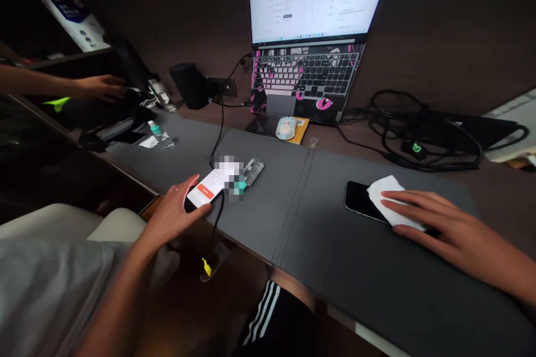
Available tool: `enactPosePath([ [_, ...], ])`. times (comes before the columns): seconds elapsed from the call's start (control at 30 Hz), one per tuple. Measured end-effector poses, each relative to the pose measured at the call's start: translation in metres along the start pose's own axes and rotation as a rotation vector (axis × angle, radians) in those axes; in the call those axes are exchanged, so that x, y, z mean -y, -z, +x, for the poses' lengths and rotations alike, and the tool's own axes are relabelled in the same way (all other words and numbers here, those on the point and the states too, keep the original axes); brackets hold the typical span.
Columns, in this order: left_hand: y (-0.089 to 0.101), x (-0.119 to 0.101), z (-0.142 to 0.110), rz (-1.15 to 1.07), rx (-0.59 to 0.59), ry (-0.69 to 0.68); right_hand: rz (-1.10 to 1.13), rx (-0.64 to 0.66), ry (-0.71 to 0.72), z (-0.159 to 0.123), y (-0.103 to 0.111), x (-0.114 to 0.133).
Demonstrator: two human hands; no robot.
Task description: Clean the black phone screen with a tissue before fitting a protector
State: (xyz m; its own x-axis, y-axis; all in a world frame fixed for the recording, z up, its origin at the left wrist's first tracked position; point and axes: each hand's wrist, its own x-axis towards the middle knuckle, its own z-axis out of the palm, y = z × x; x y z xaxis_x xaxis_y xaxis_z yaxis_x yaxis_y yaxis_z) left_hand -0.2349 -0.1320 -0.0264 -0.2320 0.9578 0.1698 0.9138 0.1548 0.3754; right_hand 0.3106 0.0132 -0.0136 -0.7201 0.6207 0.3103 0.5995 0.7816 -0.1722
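Note:
At the mat's near edge, my left hand (178, 206) holds a smartphone (205, 194) with a lit screen, thumb and fingers on its sides. Part of that screen is pixelated. Just beyond it lies a small clear plastic case (253, 170). My right hand (439, 220) presses a folded white tissue (391, 192) down onto a second phone (359, 198), whose black screen faces up. The tissue and fingers cover that phone's right part.
An open laptop (301, 72) stands behind a patterned mouse (286, 128). Coiled black cables (435, 139) lie back right. At the left are a small bottle (159, 133), a black speaker (188, 85) and another person's hand (100, 88). A cable crosses the grey mat (259, 217).

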Motion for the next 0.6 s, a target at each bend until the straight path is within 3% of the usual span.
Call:
enactPosePath([
  [0.23, -0.007, -0.034, 0.013, 0.162, -0.046, 0.042, 0.019, 0.033, -0.022, 0.000, 0.002, 0.002],
  [0.43, -0.010, -0.035, 0.022, 0.099, -0.045, 0.076, 0.005, 0.039, -0.009, 0.001, 0.004, 0.004],
  [0.53, -0.009, -0.047, 0.015, 0.054, -0.177, 0.060, 0.012, 0.031, -0.003, 0.000, 0.005, 0.004],
  [0.6, -0.009, -0.072, 0.006, -0.004, -0.303, -0.065, 0.023, 0.032, -0.004, -0.001, 0.005, 0.003],
])
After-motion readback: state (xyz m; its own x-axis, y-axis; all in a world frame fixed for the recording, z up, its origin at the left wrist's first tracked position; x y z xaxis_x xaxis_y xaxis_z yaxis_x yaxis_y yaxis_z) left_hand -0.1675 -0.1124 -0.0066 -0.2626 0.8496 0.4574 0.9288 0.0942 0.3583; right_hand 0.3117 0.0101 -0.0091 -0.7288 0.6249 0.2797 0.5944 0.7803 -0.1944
